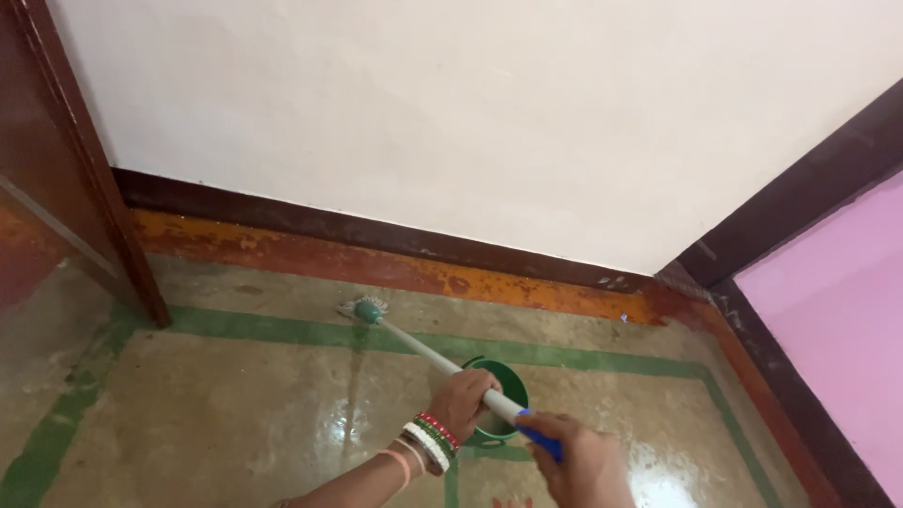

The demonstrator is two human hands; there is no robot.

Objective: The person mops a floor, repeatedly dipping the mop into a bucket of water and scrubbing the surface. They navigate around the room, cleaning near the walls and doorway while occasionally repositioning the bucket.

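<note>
My left hand (463, 400) grips the white shaft of a mop (414, 343) partway along. Several red, green and white bangles ring that wrist. My right hand (578, 458) holds the blue grip at the shaft's near end. The mop's small teal head with pale strands (363, 309) rests on the wet floor, on a green painted stripe near the wall. A green bucket (509, 381) stands on the floor directly under the shaft, partly hidden by my left hand.
A cream wall with a dark brown skirting (376, 230) runs along the far side. A dark wooden door frame (113, 216) stands at left. At right is a pink wall with a dark border (828, 310). The floor gleams with water (310, 423).
</note>
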